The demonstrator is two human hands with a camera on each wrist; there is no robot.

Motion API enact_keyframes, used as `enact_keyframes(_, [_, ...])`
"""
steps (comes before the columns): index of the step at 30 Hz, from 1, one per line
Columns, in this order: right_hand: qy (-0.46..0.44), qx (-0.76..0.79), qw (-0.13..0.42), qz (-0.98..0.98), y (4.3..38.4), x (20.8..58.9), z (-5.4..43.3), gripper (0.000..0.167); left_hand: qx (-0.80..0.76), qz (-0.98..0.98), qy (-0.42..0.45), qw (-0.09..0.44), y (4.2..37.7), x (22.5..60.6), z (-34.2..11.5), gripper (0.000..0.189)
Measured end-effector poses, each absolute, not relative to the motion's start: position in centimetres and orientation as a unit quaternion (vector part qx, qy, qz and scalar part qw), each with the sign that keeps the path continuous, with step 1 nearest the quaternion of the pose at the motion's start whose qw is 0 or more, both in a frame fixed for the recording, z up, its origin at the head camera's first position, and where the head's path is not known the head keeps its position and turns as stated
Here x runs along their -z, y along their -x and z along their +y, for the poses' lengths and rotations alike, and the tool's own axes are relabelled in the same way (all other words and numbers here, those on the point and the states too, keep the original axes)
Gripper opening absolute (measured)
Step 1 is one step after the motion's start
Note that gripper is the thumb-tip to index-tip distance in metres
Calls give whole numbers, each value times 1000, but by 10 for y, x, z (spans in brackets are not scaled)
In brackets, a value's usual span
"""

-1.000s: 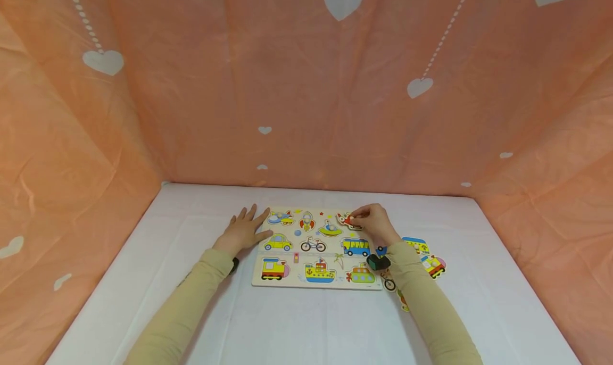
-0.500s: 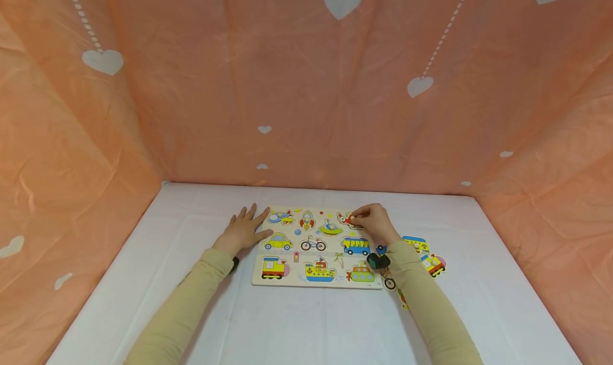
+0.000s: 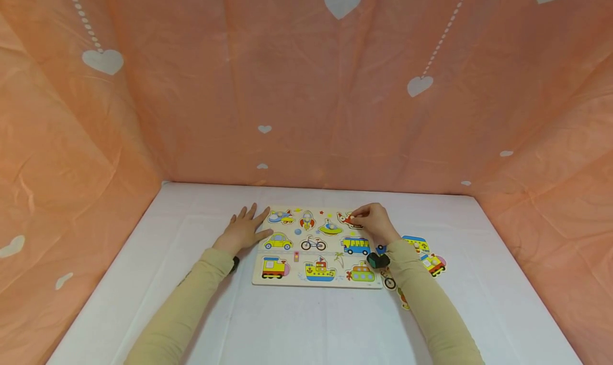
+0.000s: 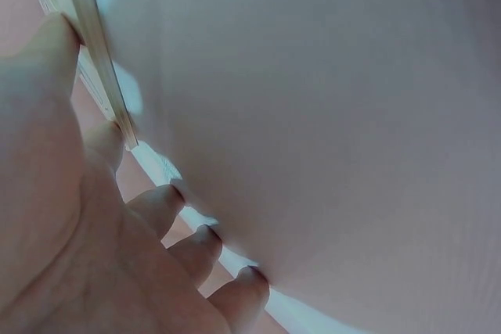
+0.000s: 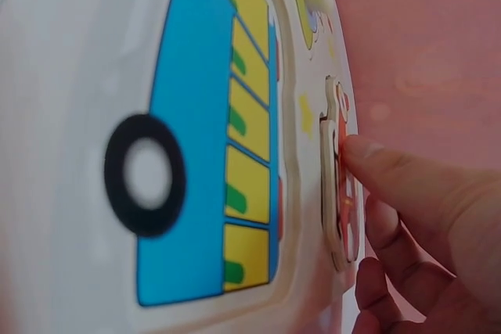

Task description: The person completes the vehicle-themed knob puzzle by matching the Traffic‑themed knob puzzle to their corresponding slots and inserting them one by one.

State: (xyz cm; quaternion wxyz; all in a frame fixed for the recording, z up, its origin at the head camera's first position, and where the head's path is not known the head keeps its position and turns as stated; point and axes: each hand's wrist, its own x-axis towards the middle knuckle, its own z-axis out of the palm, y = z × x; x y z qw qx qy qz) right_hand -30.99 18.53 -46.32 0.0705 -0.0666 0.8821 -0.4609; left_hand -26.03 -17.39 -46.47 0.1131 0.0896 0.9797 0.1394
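A wooden peg puzzle board [image 3: 257, 274] with vehicle pictures lies on the white table. At its far right corner, my right hand [image 3: 377, 222] pinches a red helicopter puzzle piece [image 3: 342, 219] between thumb and fingers. From the right wrist, the helicopter piece [image 5: 330, 201] shows its edge raised above the board face, beside the sunken blue bus picture [image 5: 184, 60]. My left hand [image 3: 241, 232] spreads its fingers at the board's left side. Its thumb and index finger touch the board's edge [image 4: 98, 44] in the left wrist view, while other fingertips rest on the tablecloth.
Right of the board lie loose pieces: a ship [image 3: 417, 245], a train [image 3: 435, 266] and a bicycle [image 3: 389, 283], with others partly under the right forearm. Knobbed plane [image 3: 280, 217], rocket [image 3: 307, 221] and flying saucer [image 3: 330, 227] pieces sit in the top row. Pink curtains [image 3: 306, 104] enclose the table.
Both hands keep their places. The helicopter piece has shifted only very slightly under the right fingers.
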Motion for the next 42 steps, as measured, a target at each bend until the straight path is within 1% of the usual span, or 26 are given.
enact_keyframes(18, [59,465,78,880,315,471,187,20,-151,978,-90,116,260,464,-173,74])
enact_keyframes(23, [52,465,88,879,315,471,188,19,-148,978,-90,113,260,464,-173,74])
enact_keyframes(28, [68,466,93,877,313,469,190,19,-147,979,-91,110,260,466,-173,74])
enact_keyframes(33, [94,464,94,876,311,466,194,23,-149,979,-90,109,260,465,-174,74])
enact_keyframes(42, [127,450,79,881,309,463,206,29,-151,978,-94,108,260,466,-174,74])
